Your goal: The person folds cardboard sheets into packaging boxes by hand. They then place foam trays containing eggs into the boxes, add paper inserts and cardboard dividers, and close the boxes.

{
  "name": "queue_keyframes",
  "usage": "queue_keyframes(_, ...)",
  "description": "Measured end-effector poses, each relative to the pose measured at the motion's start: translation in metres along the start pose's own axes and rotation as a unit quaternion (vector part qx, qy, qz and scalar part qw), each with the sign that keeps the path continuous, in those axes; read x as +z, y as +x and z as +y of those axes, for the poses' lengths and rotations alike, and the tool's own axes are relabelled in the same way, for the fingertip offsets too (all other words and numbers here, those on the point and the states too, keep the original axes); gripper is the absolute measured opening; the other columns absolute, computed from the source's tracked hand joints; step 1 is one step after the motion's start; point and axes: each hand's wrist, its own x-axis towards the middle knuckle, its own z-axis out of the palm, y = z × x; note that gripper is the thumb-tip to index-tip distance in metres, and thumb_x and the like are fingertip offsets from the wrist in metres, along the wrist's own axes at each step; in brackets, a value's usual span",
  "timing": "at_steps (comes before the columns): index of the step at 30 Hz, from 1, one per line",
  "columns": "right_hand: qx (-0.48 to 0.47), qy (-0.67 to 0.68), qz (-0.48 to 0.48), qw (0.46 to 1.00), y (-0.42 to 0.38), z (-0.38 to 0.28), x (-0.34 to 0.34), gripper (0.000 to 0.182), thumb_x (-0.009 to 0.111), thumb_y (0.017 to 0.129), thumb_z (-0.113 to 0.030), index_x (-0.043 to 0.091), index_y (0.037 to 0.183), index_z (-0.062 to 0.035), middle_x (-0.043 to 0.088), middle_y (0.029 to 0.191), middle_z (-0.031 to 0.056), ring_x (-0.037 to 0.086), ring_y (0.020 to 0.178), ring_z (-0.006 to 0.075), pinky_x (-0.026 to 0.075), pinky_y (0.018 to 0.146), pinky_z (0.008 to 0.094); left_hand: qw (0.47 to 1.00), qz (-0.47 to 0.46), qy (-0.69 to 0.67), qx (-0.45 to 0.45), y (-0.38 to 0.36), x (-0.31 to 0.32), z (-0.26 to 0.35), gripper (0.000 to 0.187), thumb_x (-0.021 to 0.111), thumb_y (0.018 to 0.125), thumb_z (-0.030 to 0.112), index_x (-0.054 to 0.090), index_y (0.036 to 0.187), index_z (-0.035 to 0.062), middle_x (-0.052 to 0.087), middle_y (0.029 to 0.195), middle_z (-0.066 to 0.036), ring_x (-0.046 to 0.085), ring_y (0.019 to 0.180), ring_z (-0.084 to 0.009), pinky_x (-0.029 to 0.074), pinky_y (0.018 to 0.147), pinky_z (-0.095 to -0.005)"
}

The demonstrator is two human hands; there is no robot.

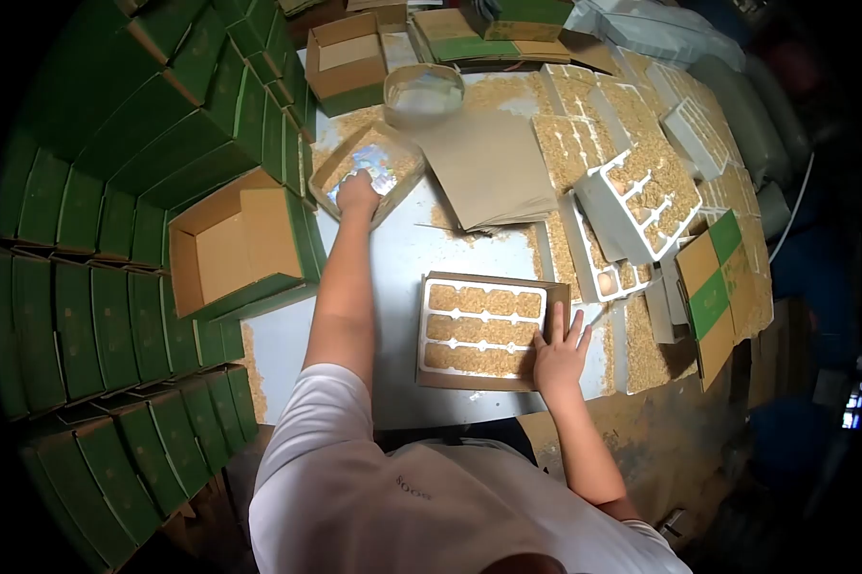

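Observation:
My left hand (358,194) reaches into a shallow cardboard tray (402,182) at the upper left; its fingers are bent together on colourful printed papers (373,167). How many it grips is hidden. Spread fingers of my right hand (562,362) rest at the right edge of an open cardboard box (479,381) near the front of the table. Inside that box lies a white foam tray (483,316), its long compartments filled with tan shavings.
Green boxes (77,316) are stacked along the left, beside an open empty box (225,251). Flat cardboard sheets (493,163) lie behind the filled box. Foam trays with shavings (641,196), some tilted, crowd the right side. A round container (423,94) stands at the back.

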Motion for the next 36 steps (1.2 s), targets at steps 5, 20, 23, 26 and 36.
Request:
queue_keyframes(5, -0.029, -0.038, 0.018, 0.999, -0.002, -0.002, -0.004, 0.048, 0.04, 0.103, -0.032, 0.053, 0.147, -0.0189, 0.023, 0.166, 0.0111, 0.015, 0.151, 0.0465, 0.009, 0.121, 0.0607, 0.995, 0.064, -0.069, 0.044, -0.014, -0.011, 0.013, 0.015, 0.078, 0.078, 0.024, 0.077, 0.089, 0.0133, 0.072, 0.1, -0.012, 0.065, 0.101, -0.034, 0.05, 0.087, -0.0457)
queue_keyframes(20, -0.063, 0.258, 0.175, 0.948, -0.005, 0.012, 0.015, 0.037, 0.076, 0.079, -0.023, 0.072, 0.111, -0.0062, 0.034, 0.157, 0.0225, 0.039, 0.135, 0.0446, 0.039, 0.11, 0.0497, 0.98, 0.138, -0.115, -0.081, -0.028, -0.045, 0.016, 0.041, 0.07, 0.089, 0.025, 0.062, 0.124, 0.0056, 0.071, 0.107, -0.024, 0.067, 0.1, -0.0432, 0.052, 0.086, -0.0516)
queue_keyframes(23, -0.059, 0.288, 0.183, 0.938, -0.006, 0.015, 0.015, 0.033, 0.076, 0.078, -0.022, 0.072, 0.107, -0.0058, 0.036, 0.156, 0.0212, 0.041, 0.134, 0.0435, 0.042, 0.108, 0.0496, 0.984, 0.118, -0.125, -0.044, -0.031, -0.045, 0.009, 0.026, 0.071, 0.088, 0.026, 0.074, 0.106, 0.007, 0.07, 0.109, -0.024, 0.067, 0.102, -0.0423, 0.052, 0.089, -0.0479)
queue_keyframes(26, -0.053, 0.332, 0.176, 0.925, -0.008, 0.018, 0.014, 0.03, 0.076, 0.077, -0.021, 0.072, 0.102, -0.0051, 0.038, 0.155, 0.0202, 0.043, 0.132, 0.0423, 0.044, 0.105, 0.0488, 0.924, 0.341, 0.019, 0.174, -0.046, -0.042, 0.038, 0.021, 0.072, 0.086, 0.026, 0.078, 0.098, 0.009, 0.071, 0.108, -0.023, 0.067, 0.1, -0.0408, 0.052, 0.089, -0.0458)
queue_keyframes(36, -0.075, 0.376, 0.248, 0.89, -0.011, 0.023, 0.021, 0.031, 0.075, 0.073, -0.017, 0.073, 0.1, -0.0029, 0.055, 0.14, 0.019, 0.053, 0.116, 0.0396, 0.051, 0.093, 0.0463, 0.918, -0.004, -0.031, 0.396, -0.086, -0.086, 0.122, 0.015, 0.083, 0.072, 0.024, 0.079, 0.083, 0.0145, 0.058, 0.139, -0.01, 0.049, 0.13, -0.033, 0.041, 0.106, -0.0465)
